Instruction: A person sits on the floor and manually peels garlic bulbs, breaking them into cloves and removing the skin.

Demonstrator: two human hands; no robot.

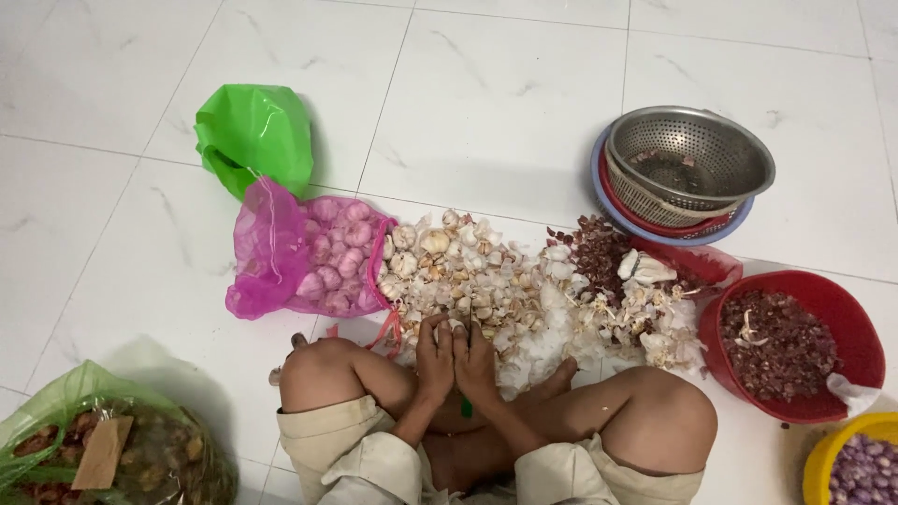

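A person sits cross-legged on a white tiled floor (505,103), both hands pressed together at the near edge of a heap of garlic (486,281). The left hand (435,360) and right hand (475,363) are curled side by side, fingers closed around something small at the pile's rim, probably a bulb or clove; what the grip holds is hidden by the knuckles, and a green sliver shows just below the hands.

The risks here look minor but real: papery skins (552,341) lie thick beside the knees, and a shifted leg would likely scatter them into the sorted piles; if that green sliver is a blade handle, fingers worked this close together could be nicked.

To the left, a pink mesh bag (309,248) lies open on its side, with whole bulbs inside, touching the heap. Behind it sits a crumpled green plastic bag (257,131), contents unseen. At lower left, a clear green bag (112,449) holds brownish roots or bulbs. At upper right, a metal colander (687,159) nests in a red basket and a blue basin, nearly empty. A red bowl (795,346) at right is filled with reddish-brown peelings. At the lower right corner, a yellow bowl (837,458) holds purple-tinged cloves.
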